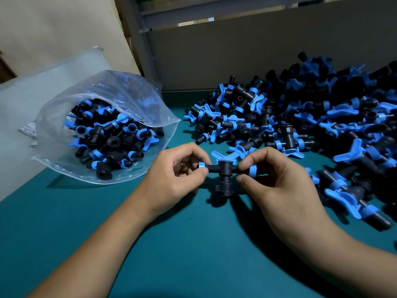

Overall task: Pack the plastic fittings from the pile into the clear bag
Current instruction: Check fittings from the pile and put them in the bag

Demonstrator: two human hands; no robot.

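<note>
Two bare forearms are seen reaching in from the lower frame over a teal bench. One black fitting with blue collars is pinched at its ends by the left hand and right hand, at centre frame. At upper left, a clear bag partly filled with fittings is lying open. A pile of fittings is spread at upper right.

Bare table between bag and pile; wall blocks behind.

Bag left, pile right, held fitting between, nearer.
</note>
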